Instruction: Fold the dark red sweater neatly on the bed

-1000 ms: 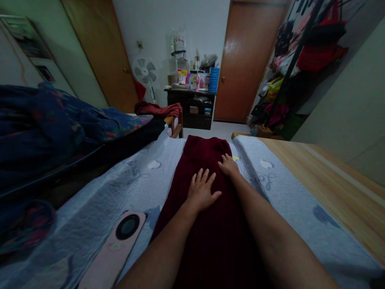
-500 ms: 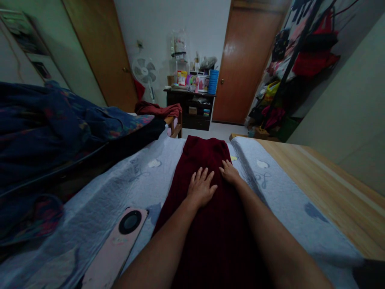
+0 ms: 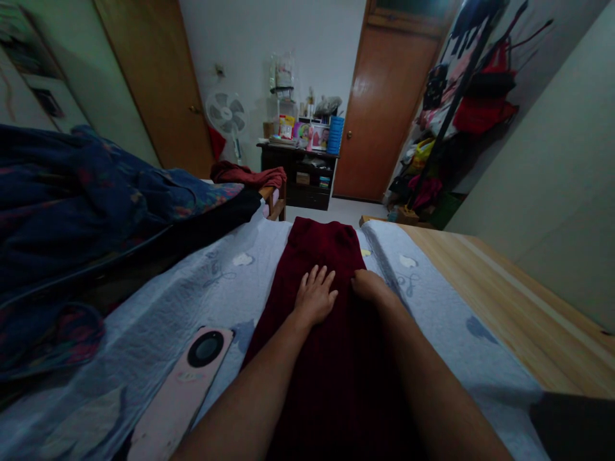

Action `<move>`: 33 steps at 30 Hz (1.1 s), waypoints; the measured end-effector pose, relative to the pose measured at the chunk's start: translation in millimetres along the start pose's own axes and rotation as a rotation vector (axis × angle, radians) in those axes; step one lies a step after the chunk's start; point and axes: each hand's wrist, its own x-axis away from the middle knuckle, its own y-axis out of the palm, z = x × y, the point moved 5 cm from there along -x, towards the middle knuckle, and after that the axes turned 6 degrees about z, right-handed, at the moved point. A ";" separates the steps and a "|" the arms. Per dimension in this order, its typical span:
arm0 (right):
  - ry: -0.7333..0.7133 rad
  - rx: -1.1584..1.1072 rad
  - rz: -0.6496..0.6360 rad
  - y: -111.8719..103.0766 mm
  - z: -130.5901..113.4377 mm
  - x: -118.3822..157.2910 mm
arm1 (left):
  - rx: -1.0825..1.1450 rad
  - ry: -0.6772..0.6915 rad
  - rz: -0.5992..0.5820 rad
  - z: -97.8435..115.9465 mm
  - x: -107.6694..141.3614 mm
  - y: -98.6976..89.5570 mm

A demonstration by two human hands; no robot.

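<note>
A long dark red garment lies lengthwise on the pale blue patterned bedsheet, its far end near the bed's far edge. My left hand rests flat on the middle of the cloth, fingers spread. At the garment's right edge, my right hand is closed, with its fingers curled down against the fabric; the fingertips are partly hidden. A pink phone with a large round black camera ring lies face down on the sheet, left of my left forearm.
Dark blue floral cloth is heaped along the left side. A bare wooden board borders the sheet on the right. Beyond the bed stand a white fan, a dark cabinet and a brown door. Bags hang at the right.
My right hand's fingers have gone from spread out to curled in at the garment's edge. My left hand stays flat on the cloth. The view has shifted slightly.
</note>
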 end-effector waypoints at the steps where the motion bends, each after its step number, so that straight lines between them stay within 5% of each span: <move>1: -0.013 -0.010 0.027 -4.3 -6.0 -1.4 | 0.003 -0.001 0.002 -0.2 0.2 -0.3; 7: -0.149 -0.211 0.303 9.2 -47.6 0.6 | 0.029 -0.015 -0.030 -3.3 -1.3 -0.2; 12: -0.124 -0.235 0.274 34.6 -51.9 5.3 | 0.035 -0.081 -0.015 -8.4 -3.4 -1.1; 26: -0.115 -0.252 0.195 29.2 -54.6 9.4 | -0.151 -0.327 0.067 -37.3 -6.6 -8.5; 33: -0.121 -0.269 0.192 29.3 -54.2 9.3 | -0.120 -0.408 -0.066 -46.6 -25.4 -2.2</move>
